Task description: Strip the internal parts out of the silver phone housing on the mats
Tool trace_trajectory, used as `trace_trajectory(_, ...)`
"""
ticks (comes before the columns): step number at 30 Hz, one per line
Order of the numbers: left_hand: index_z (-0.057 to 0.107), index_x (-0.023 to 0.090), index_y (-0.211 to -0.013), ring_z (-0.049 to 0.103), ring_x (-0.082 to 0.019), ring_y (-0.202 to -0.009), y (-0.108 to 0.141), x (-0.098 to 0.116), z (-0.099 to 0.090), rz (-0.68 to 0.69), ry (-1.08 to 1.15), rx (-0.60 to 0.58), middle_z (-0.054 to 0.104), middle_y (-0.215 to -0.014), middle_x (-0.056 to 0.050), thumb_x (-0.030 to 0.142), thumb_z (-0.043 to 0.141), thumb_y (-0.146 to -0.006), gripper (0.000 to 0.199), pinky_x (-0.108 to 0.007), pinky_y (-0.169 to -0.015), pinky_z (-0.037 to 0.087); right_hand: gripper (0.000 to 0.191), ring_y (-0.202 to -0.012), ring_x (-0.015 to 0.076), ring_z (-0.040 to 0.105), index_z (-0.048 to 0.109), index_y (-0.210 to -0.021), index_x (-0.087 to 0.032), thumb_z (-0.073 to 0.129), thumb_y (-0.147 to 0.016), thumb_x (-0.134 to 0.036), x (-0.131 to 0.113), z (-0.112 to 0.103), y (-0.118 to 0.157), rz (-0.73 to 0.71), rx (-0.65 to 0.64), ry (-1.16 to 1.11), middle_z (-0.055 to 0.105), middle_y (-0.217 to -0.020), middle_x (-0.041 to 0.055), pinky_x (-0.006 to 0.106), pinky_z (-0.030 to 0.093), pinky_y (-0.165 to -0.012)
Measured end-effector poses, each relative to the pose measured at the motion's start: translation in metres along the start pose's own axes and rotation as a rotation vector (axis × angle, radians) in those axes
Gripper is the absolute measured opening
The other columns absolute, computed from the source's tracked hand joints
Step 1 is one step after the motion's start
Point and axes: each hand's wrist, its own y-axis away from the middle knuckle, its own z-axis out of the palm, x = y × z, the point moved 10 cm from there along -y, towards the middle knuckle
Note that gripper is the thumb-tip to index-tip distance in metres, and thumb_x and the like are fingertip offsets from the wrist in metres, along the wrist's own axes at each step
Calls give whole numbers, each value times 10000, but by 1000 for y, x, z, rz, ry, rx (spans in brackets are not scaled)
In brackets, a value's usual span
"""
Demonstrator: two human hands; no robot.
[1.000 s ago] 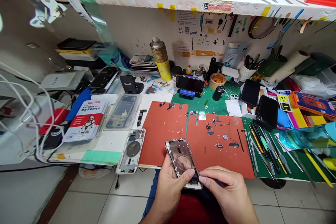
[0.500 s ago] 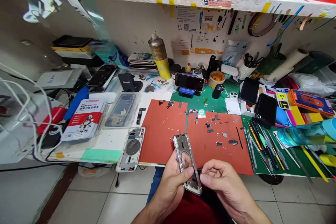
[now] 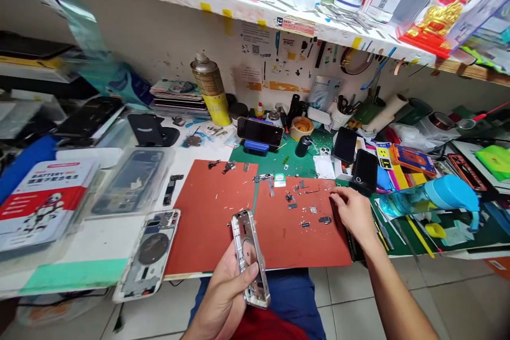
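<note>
Head view gives me the red mat (image 3: 199, 212); over its near edge my left hand (image 3: 227, 287) clamps the phone frame (image 3: 250, 260). By tiny parts (image 3: 324, 220), my right hand's (image 3: 353, 215) fingers curl; I can't tell whether they pinch anything.

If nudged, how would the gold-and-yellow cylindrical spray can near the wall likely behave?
The gold-and-yellow cylindrical spray can would probably tip if pushed high, since it stands tall and narrow. Its round body might then roll. The smooth, undented-looking sides suggest a stiff shell.
</note>
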Motion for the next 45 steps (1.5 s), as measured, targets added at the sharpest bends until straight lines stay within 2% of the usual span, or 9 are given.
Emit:
trace_trajectory(6, 639, 236, -1008, 515, -120, -684, -2, 1, 3, -12, 58, -17, 570, -800, 32, 300, 990, -670, 491, -225, -593, 466, 160, -1009, 212, 721, 735, -1111, -182, 662, -1055, -312, -3, 17, -18, -74, -32, 169, 758, -1097, 45, 447, 568, -972)
trace_trajectory(12, 673, 236, -1127, 514, -105, -658, -4, 1, 3, 23, 140, -72, 552, -785, 39, 212, 966, -686, 530, -210, -567, 455, 159, -877, 222, 671, 682, -886, -182, 601, -1014, -231, 5, 21, -27, -135, -79, 176, 698, -929, 52, 399, 532, -854)
trace_trajectory(16, 604, 246, -1385, 533, -113, -659, -4, 1, 4, 40, 214, -135, 566, -795, 38, 183, 951, -699, 771, -214, -549, 458, 203, -812, 286, 664, 636, -819, -214, 500, -965, -252, 3, 11, -24, -136, -27, 76, 692, -868, 118, 419, 495, -783)
trace_trajectory(20, 589, 249, -1412, 536, -113, -664, -4, 2, 4, 41, 215, -135, 570, -797, 40, 180, 955, -696, 806, -211, -537, 445, 275, -829, 250, 708, 703, -1006, -225, 474, -1024, -376, -25, -4, 9, -155, -14, -69, 748, -996, 95, 384, 545, -803)
trace_trajectory(22, 649, 242, -1283, 528, -110, -661, -4, 4, 5, 56, 178, -123, 561, -788, 40, 210, 964, -693, 670, -212, -537, 435, 294, -809, 198, 722, 724, -1077, -253, 494, -1056, -434, -51, -4, 37, -172, -86, -187, 753, -1023, 53, 322, 583, -779)
trace_trajectory(25, 662, 203, -980, 525, -105, -673, -3, 8, 5, 91, 116, -87, 565, -786, 31, 239, 964, -706, 409, -220, -569, 443, 267, -800, 178, 726, 780, -1040, -257, 628, -1022, -476, -93, 12, 83, -79, -303, -599, 751, -989, 46, 263, 612, -718)
trace_trajectory(28, 614, 203, -903, 533, -110, -700, 1, 12, 6, 113, 83, -56, 578, -792, 26, 246, 955, -733, 383, -230, -620, 458, 259, -710, 165, 724, 830, -978, -237, 733, -961, -476, -122, 32, 121, 42, -392, -854, 754, -885, 44, 232, 617, -648)
trace_trajectory(33, 598, 207, -946, 517, -100, -701, 8, 17, 11, 154, 35, -44, 571, -790, 43, 256, 956, -743, 414, -227, -654, 450, 332, -753, 191, 772, 823, -1105, -211, 821, -896, -469, -116, 56, 150, 213, -304, -940, 814, -870, 56, 250, 656, -732)
trace_trajectory(45, 592, 208, -1010, 556, -93, -693, 8, 25, 12, 268, -45, -43, 600, -783, 52, 240, 953, -759, 441, -206, -641, 449, 229, -765, 174, 808, 776, -1138, -258, 745, -970, -411, -124, 47, 149, 34, -209, -727, 845, -860, 1, 204, 653, -771)
